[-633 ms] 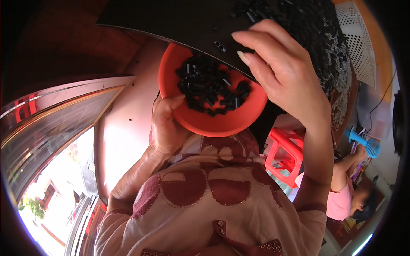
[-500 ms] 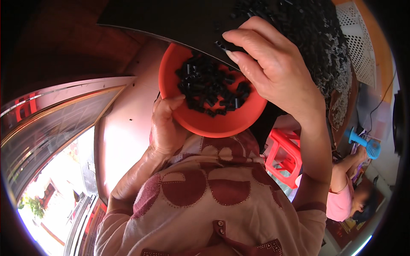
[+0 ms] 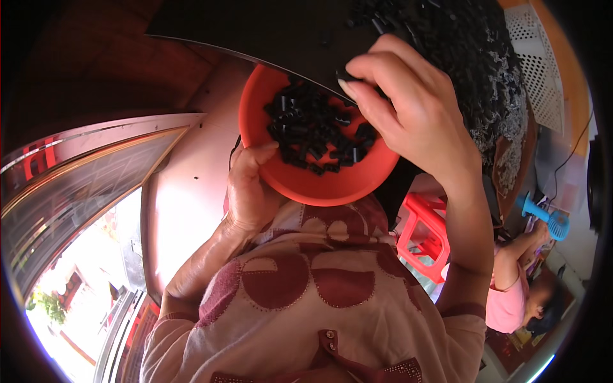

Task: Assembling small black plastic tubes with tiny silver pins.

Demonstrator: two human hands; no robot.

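Observation:
An orange-red bowl (image 3: 313,191) is tucked under the edge of the black tabletop (image 3: 255,35), with several short black tube pieces (image 3: 306,127) heaped inside. My left hand (image 3: 249,185) grips the bowl's left rim, thumb over the edge and fingers out of sight beneath. Above the bowl, at the table's edge, my right hand (image 3: 408,96) is closed in a pinch. Between its thumb and forefinger is a small black piece (image 3: 345,76), mostly covered by the fingertips. Beyond that hand lies a large pile of black pieces (image 3: 453,38).
Clear-looking small bits (image 3: 509,150) lie along the pile's right side, beside a white perforated basket (image 3: 539,70). A red plastic stool (image 3: 424,236) stands at lower right. Farther right are a blue handheld fan (image 3: 557,223) and another person in pink (image 3: 507,306). A framed panel (image 3: 89,172) is at left.
My right hand has shifted slightly right along the table edge, and its fingertips have closed further over the small black piece. The left hand and bowl have barely moved.

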